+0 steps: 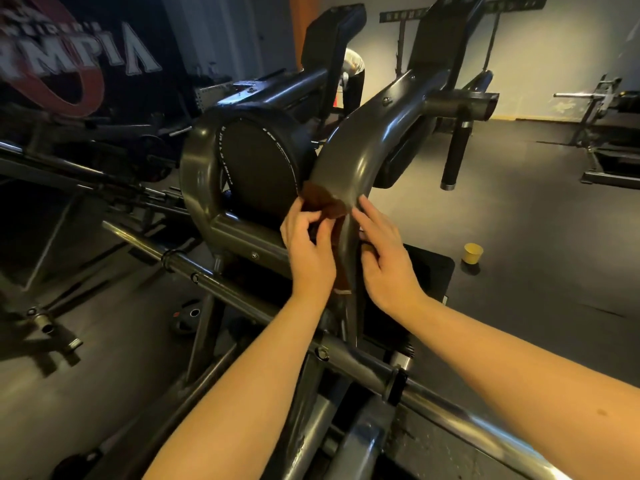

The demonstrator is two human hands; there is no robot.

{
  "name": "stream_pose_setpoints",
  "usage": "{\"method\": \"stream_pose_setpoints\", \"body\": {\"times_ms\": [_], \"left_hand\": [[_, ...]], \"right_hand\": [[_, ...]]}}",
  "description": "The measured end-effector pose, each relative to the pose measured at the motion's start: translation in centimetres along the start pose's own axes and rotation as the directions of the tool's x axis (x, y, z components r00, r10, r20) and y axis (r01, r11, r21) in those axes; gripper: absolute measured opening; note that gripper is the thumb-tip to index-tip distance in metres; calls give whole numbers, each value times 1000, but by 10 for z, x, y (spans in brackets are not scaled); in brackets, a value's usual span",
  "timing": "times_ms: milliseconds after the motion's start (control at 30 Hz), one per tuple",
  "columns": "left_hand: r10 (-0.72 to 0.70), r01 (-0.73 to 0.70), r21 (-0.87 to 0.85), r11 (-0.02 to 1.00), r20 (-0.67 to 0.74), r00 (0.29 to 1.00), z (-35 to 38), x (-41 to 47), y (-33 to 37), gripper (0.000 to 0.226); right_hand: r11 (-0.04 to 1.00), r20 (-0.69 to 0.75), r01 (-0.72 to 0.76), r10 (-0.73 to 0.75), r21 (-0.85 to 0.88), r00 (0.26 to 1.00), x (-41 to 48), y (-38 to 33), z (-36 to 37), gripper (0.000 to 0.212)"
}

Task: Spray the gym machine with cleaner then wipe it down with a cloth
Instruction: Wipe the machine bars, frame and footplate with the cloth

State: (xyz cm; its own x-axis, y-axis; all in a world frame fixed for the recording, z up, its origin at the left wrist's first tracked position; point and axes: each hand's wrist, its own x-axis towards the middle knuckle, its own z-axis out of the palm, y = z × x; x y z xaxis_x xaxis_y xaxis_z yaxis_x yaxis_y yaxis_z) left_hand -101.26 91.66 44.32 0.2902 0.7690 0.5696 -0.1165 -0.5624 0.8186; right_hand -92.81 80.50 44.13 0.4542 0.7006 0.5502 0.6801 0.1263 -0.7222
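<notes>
The left hand (308, 244) pinches a rust-brown cloth (325, 202) with curled fingers against the gym machine's curved dark metal arm (363, 150). The cloth hangs between both hands. The right hand's (384, 258) straight fingers press the arm's far side; its thumb's hold cannot be told.

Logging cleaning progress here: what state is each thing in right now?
Cloth: wrapped against the curved arm, pinched at one end.
Left hand: pinches the cloth.
Right hand: fingers straight against the arm; any grip on the cloth is hidden.
Curved arm: cloth on its lower part.
Cup: upright on the floor, open top.
Weight plate: lying flat on the floor.
</notes>
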Motion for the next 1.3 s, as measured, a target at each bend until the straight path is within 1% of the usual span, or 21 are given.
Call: {"method": "stream_pose_setpoints", "body": {"times_ms": [67,133,200,267,300,400,500,567,633,700,767,800,833,900,933,1033,1133,1233,1300], "left_hand": [[-23,24,26,999,-29,999,-3,-14,-11,25],[-88,93,115,989,-49,995,-8,-34,-31,25],[-200,197,256,946,-13,980,-12,-60,-56,17],[-356,320,352,879,41,934,-16,-90,-73,15],[-401,361,352,864,43,915,-18,-104,-77,16],[-462,455,275,847,-42,886,-22,-131,-69,17],[-551,548,232,803,-59,832,-23,-140,-51,15],[-595,593,209,778,-60,801,-22,-145,-37,10],[-622,624,187,759,-74,779,-22,-153,-22,14],[-649,652,171,738,-85,756,-24,-164,-13,18],[-697,702,126,701,-86,712,-27,-180,-6,26],[-726,731,98,675,-88,682,-31,-189,-4,30],[-754,759,63,648,-91,651,-34,-198,-4,31],[-780,787,51,615,-103,617,-39,-216,0,16],[-782,790,66,609,-117,612,-41,-224,3,10],[-764,789,127,601,-197,614,-45,-245,6,16],[-748,791,159,591,-260,611,-46,-255,8,18],[-745,786,143,602,-253,617,-47,-261,4,19],[-744,779,112,617,-240,623,-45,-262,2,16]], "right_hand": [[997,14,-49,48,55,999,-11,7,1,68],[992,35,-109,107,70,994,-24,16,3,66],[983,60,-174,170,58,984,-37,27,4,64],[971,87,-237,232,44,969,-49,35,5,62],[966,98,-257,253,34,962,-56,39,6,61],[947,135,-322,319,-1,938,-78,48,0,53],[903,299,-429,410,-3,862,-98,57,-2,41],[878,414,-478,426,27,804,-108,61,1,35],[840,482,-536,436,85,760,-120,61,3,36],[788,547,-598,438,149,713,-134,57,2,46],[734,599,-649,432,201,674,-147,55,3,51],[730,610,-652,425,207,669,-153,55,3,48],[737,611,-645,418,204,672,-160,56,4,40],[764,599,-620,414,182,685,-172,59,4,21],[774,595,-610,413,169,690,-177,59,2,16],[801,615,-580,385,149,689,-187,60,-5,18],[783,675,-609,380,130,632,-189,60,-13,17],[774,681,-630,428,64,595,-185,62,-16,19],[751,688,-660,463,31,559,-180,60,-18,19]]}}
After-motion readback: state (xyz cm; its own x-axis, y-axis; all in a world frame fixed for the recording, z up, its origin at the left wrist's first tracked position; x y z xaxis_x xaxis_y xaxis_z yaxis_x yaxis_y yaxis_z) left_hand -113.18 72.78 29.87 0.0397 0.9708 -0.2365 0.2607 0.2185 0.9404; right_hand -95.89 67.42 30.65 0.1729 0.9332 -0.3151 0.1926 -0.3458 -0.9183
